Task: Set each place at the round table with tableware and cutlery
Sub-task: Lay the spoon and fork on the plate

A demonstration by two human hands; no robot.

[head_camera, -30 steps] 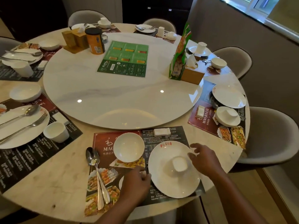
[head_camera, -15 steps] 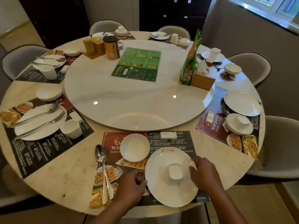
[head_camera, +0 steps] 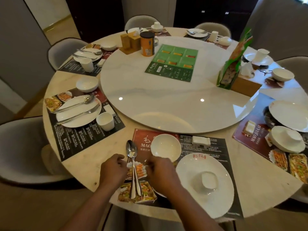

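While both hands work at the near edge of the round table [head_camera: 93, 157], the place in front of the person is only partly laid. A white turntable [head_camera: 166, 100] fills the table's centre. Between the turntable and the near edge lies a printed placemat [head_camera: 215, 147], red at its far-left corner and black along its right side.

A white plate [head_camera: 191, 172] sits on the placemat's near-right corner. A white bowl [head_camera: 165, 147] stands upright just beyond the plate, towards the placemat's far edge.

The left hand [head_camera: 113, 169] hovers at the placemat's left edge with its fingers curled. They are just beside the cutlery handles and apart from them. The right hand [head_camera: 160, 170] is on the other side of those handles with its knuckles bent. Its fingertips are hidden, so I cannot tell whether either hand grips anything.

A white cup [head_camera: 208, 180] rests upside down on the middle of the plate. A spoon [head_camera: 131, 150] lies along the placemat's left edge, bowl end pointing to the turntable. It overlaps a second utensil, possibly another spoon. A small white packet [head_camera: 200, 140] lies at the placemat's far edge.
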